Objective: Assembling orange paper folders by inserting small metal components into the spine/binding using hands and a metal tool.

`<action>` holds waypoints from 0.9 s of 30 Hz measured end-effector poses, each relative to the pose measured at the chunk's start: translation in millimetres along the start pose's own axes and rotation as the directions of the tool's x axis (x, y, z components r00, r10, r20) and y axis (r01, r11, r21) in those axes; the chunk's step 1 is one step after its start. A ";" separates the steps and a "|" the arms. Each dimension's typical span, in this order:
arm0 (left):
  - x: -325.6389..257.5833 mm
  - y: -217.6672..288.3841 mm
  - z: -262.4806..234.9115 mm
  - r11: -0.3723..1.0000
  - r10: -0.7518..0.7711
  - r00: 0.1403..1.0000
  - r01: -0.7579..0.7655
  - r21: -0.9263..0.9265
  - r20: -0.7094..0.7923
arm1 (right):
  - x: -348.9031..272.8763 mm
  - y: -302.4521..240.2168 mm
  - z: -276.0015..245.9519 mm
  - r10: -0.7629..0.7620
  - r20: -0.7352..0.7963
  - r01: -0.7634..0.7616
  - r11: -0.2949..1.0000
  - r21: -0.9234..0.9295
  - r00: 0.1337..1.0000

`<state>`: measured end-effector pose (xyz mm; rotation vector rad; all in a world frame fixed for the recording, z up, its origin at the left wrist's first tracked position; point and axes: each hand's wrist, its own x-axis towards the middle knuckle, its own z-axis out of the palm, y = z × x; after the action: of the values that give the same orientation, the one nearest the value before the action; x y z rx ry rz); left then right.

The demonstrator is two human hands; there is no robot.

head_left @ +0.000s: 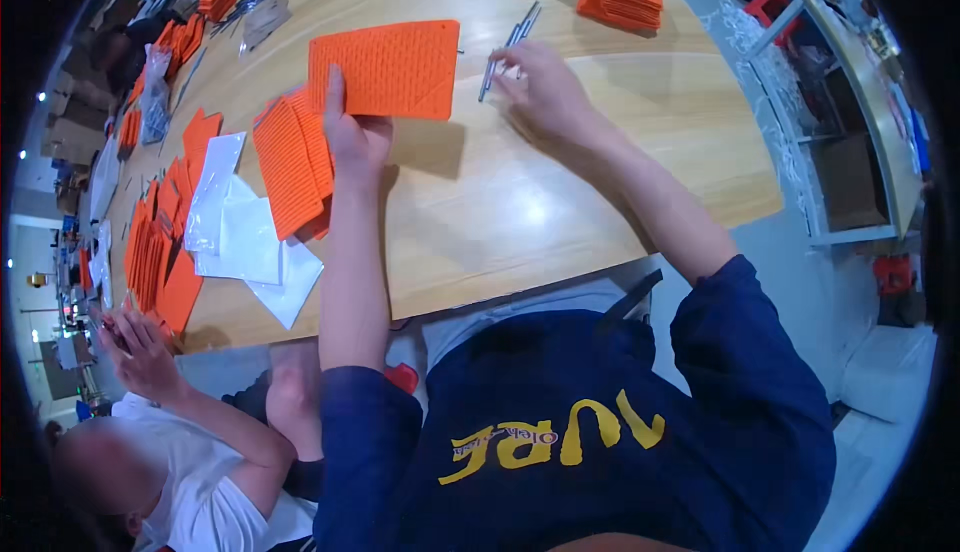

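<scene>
My left hand (357,137) is closed on the lower left corner of a flat orange rectangular panel (390,72) with a ridged face. Its thumb lies across the front, and the panel is raised over the table. Further right, my right hand (540,87) has its fingers curled around thin metal rods (515,37). The rods lie close together on the wood, and the fingertips partly cover them. Beside my left wrist sits a loose pile of similar orange panels (290,167).
White packets (245,237) lie left of my forearm, near more orange panels (150,242). An orange stack (620,2) stands at the far right of the wooden table (600,177). A co-worker's hand (145,357) is at the table's left edge. A shelf unit (850,142) stands at right.
</scene>
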<state>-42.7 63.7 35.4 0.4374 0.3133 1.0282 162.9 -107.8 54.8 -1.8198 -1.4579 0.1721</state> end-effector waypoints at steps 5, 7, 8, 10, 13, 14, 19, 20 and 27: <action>-7.2 -2.3 0.4 0.970 -0.146 0.989 0.140 0.199 0.019 | 23.6 84.7 -16.4 0.150 -0.019 -0.145 0.907 -0.395 0.989; -17.7 -8.1 7.0 0.941 -0.188 0.982 0.176 0.289 0.015 | 23.2 103.3 -27.7 0.141 -0.002 -0.137 0.959 -0.248 0.990; -22.9 -10.8 13.1 0.923 -0.208 0.978 0.192 0.332 0.012 | 23.7 110.4 -31.7 0.136 0.006 -0.133 0.976 -0.172 0.991; -28.6 -12.8 24.8 0.905 -0.228 0.974 0.212 0.369 0.000 | 24.9 117.4 -31.5 0.132 0.024 -0.129 0.987 -0.099 0.991; -36.4 -17.7 39.5 0.848 -0.220 0.975 0.196 0.493 -0.010 | 22.1 118.0 -35.4 -0.084 -0.026 0.079 0.983 -0.167 0.996; -38.3 -21.3 40.2 0.825 -0.222 0.975 0.195 0.531 -0.013 | 20.2 118.3 -38.0 -0.155 -0.037 0.145 0.971 -0.192 0.987; -43.7 -24.3 26.0 0.608 -0.317 0.939 0.092 0.789 0.135 | 14.4 39.1 -38.4 -0.183 -0.082 0.196 0.787 0.586 0.980; -45.6 -24.6 26.7 0.612 -0.313 0.941 0.098 0.785 0.127 | 11.0 28.9 -40.6 -0.184 -0.070 0.190 0.787 0.587 0.980; -58.6 -24.7 45.1 0.439 -0.311 0.871 -0.221 0.871 0.379 | -7.5 4.0 -48.9 -0.239 -0.058 0.205 0.656 0.726 0.969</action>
<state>-32.3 -7.5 65.3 1.6744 0.3950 0.5519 190.2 -138.1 83.1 -0.9722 -1.3505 0.5865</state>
